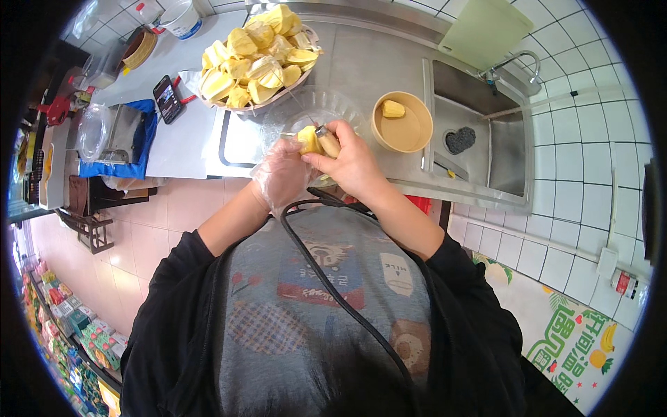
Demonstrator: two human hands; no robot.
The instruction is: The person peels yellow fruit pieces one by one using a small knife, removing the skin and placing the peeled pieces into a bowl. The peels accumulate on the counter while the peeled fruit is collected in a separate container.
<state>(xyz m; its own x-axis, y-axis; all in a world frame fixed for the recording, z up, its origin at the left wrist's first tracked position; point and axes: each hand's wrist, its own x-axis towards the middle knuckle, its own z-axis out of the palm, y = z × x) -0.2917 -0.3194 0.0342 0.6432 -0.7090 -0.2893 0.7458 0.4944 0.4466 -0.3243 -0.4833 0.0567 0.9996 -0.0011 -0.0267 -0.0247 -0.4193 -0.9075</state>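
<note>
My left hand [286, 169], in a clear plastic glove, holds a yellow jackfruit piece [308, 139] above the counter's front edge. Bare and close beside it, my right hand [354, 156] grips the wooden handle [328, 142] of a slim tool. A thin metal shaft seems to run from the handle away from me; its exact shape is hard to make out. Just beyond both hands sits a clear plastic bowl [341, 104]. Farther off, a basket [292, 94] is heaped with yellow jackfruit pods [255, 57]. To the right, one pod [393, 109] lies inside a tan round bowl [411, 136].
At right is a steel sink [477, 167] with a faucet [513, 65] and a dark scouring pad [459, 140]. A green board [484, 31] leans behind it. Left on the counter lie a phone [168, 99] and a blue cloth [148, 135]. A black cable [333, 286] crosses my chest.
</note>
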